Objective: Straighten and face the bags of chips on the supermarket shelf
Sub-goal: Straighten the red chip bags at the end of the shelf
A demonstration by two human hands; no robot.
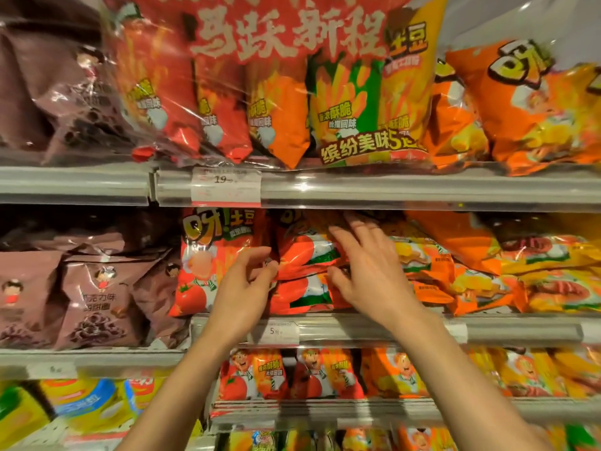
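Both hands are reaching up to the middle shelf (357,330), where red tomato-flavour chip bags are sitting between brown snack bags (91,297) on the left and orange and yellow bags (481,275) on the right. The left hand (242,288) is lying against the right edge of an upright red bag (208,255) that is facing outward; its fingers (257,255) are lightly curved and slightly apart, the thumb nearing the forefinger, and whether they are actually pinching the bag's edge cannot be told. The right hand (367,265) is resting flat on a stack of red bags (305,271) lying on their sides just right of the upright one, its fingers spread and straight, the tips reaching toward the far, shadowed part of the shelf.

Above, on the top shelf (390,187), a large clear multipack (276,92) holding red, orange, green and yellow bags is leaning forward, with a white price tag (226,187) clipped to the rail beneath it. Another price tag (281,332) is sitting on the middle shelf's rail between the two wrists. On the lower shelf (325,411), more red and orange bags (292,372) are standing in a row.
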